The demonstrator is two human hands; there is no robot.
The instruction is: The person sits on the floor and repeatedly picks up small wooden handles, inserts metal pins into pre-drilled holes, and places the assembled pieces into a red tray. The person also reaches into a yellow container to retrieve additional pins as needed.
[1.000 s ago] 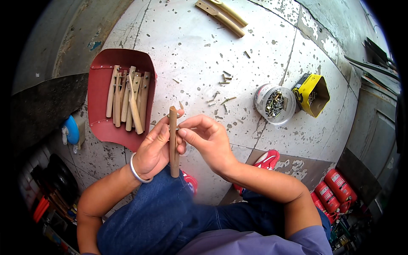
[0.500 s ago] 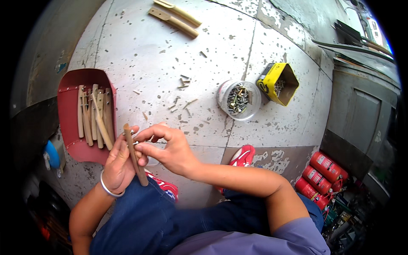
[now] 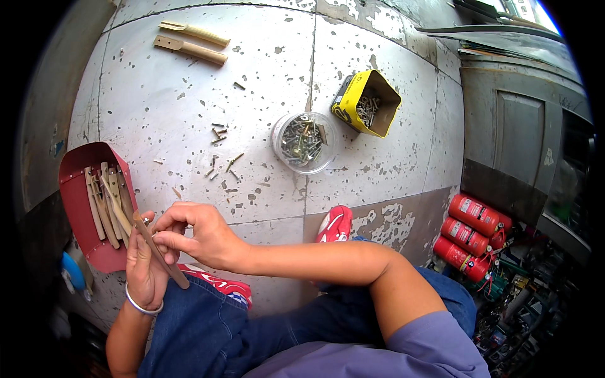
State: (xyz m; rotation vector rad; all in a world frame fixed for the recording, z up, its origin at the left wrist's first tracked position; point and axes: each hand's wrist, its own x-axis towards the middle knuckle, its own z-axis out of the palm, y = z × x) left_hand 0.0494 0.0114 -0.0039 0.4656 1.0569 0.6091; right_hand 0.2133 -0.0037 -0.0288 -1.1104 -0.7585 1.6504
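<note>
My left hand [image 3: 144, 272], with a white band at its wrist, grips a slim wooden handle [image 3: 165, 261] that slants over my left knee. A small metal fastener [image 3: 146, 220] shows near the handle's upper end. My right hand [image 3: 205, 236] reaches across and pinches close to the handle's side; the small shiny metal piece at its fingertips is mostly hidden now. Beside my left hand lies a red scoop-shaped container [image 3: 104, 257] holding several wooden handles [image 3: 96, 208].
A clear plastic tub [image 3: 313, 167] of bolts stands beside a yellow tin [image 3: 382, 129] of bolts. Loose bolts [image 3: 218, 133] and two grooved wooden pieces [image 3: 191, 50] lie on the worn floor. Red fire extinguishers [image 3: 465, 233] are at right, near a grey cabinet [image 3: 523, 135].
My view has swung, so the floor things appear farther left, the tub and tin also higher. Both hands stay at the handle. The shiny piece at my right fingertips is less visible.
</note>
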